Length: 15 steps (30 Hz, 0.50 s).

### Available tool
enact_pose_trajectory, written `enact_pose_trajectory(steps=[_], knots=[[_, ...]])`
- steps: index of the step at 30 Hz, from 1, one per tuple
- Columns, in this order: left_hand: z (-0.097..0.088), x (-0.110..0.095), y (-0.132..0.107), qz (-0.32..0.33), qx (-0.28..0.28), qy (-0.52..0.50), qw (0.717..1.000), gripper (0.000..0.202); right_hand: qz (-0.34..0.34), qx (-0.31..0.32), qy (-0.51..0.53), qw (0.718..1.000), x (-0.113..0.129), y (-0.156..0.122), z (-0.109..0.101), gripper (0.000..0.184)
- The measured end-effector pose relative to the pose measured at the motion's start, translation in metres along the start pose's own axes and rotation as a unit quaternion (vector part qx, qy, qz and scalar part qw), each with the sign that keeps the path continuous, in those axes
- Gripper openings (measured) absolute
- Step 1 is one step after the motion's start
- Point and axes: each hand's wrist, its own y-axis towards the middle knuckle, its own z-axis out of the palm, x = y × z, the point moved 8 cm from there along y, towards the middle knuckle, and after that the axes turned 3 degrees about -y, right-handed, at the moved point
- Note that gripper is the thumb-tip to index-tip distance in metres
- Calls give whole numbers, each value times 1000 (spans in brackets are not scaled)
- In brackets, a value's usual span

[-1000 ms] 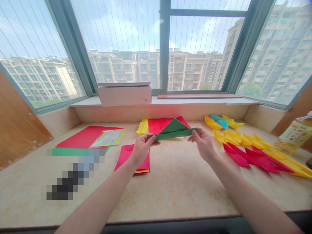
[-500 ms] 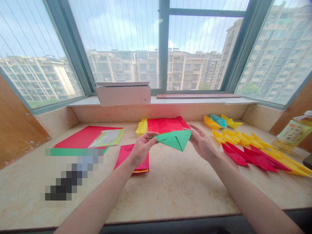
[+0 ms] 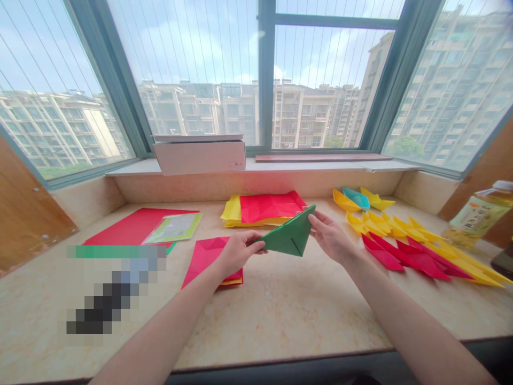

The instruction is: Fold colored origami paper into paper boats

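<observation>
A folded green paper (image 3: 288, 235), roughly triangular with its point down, is held up above the counter between both hands. My left hand (image 3: 239, 251) pinches its left corner between thumb and fingers. At the upper right corner my right hand (image 3: 328, 235) grips the paper the same way. Below and left of the paper, partly behind my left forearm, lies a small stack of red and yellow paper (image 3: 206, 256). Behind it rests a pile of creased red sheets (image 3: 272, 206) over yellow sheets (image 3: 231, 211).
Several yellow paper boats (image 3: 377, 223) and red paper boats (image 3: 404, 256) stand at the right, with a blue one (image 3: 356, 198) behind. A bottle (image 3: 479, 214) is at far right. Red sheets (image 3: 124, 227) and a clear packet (image 3: 174, 227) lie left. A white box (image 3: 200, 155) sits on the sill.
The green paper has tilted, its right corner rising and its left end dropping, and a darker face now shows. My left hand has lowered slightly with it. Both hands keep their hold.
</observation>
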Motion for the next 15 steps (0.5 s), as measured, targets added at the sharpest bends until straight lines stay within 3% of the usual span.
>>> enact_pose_trajectory(steps=[5,9,15], knots=[[-3,-7,-3,22,-33,63,997,21,-20,-40,-22,999,1,1,-7,34],[6,-7,-6,17,-10,86,996,27,-31,-71,-57,995,3,0,-11,32],[3,-9,-4,-1,-14,69,998,32,-15,-7,-40,999,3,-4,10,40]])
